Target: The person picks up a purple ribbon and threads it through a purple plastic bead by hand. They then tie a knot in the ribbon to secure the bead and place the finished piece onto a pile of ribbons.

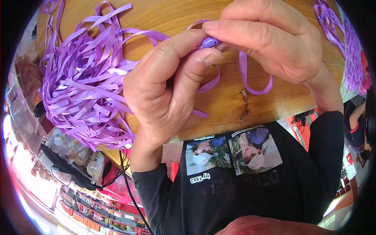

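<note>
Above the wooden table (219, 98), my hands meet over a small glossy purple plastic piece (210, 42) on a purple ribbon (255, 92). Thumb and forefinger of my left hand (162, 78) pinch the piece from the left. My right hand (276, 45) is closed at its other end, the fingertips pressed together there; its thumb is mostly hidden. Loops of the ribbon hang below both hands. Close by my left hand lies a big tangled heap of purple ribbons (84, 86), with small purple plastic parts among them.
Another bundle of purple ribbons (350, 55) hangs over the table's far right edge. At the lower left, clear plastic bags (96, 166) of small parts sit beside a black cable (131, 192). Stocked shelves (98, 211) stand behind. Another person's arm (356, 117) shows at the right.
</note>
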`<action>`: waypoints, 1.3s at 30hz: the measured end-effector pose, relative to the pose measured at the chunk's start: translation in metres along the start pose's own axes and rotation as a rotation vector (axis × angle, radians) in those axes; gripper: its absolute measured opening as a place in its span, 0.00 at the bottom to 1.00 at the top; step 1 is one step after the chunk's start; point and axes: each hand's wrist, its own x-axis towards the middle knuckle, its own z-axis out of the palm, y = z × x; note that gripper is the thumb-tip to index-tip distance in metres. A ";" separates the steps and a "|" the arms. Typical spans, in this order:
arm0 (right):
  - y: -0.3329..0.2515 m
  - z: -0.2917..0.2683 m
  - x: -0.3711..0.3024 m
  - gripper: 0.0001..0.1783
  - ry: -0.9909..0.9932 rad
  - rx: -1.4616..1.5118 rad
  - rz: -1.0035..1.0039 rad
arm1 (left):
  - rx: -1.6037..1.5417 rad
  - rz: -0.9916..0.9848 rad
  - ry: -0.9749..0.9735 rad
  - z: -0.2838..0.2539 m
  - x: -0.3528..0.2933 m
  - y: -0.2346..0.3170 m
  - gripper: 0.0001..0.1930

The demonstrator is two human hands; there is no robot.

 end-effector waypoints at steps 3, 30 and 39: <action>-0.003 0.001 0.001 0.17 0.077 0.058 0.006 | 0.013 0.005 -0.028 -0.002 0.000 0.000 0.08; 0.016 0.023 -0.007 0.09 -0.041 0.354 -0.124 | 0.373 0.415 -0.115 -0.009 0.004 -0.002 0.13; 0.017 0.026 -0.004 0.12 -0.003 0.297 -0.184 | 0.334 0.322 -0.171 -0.008 0.004 -0.003 0.14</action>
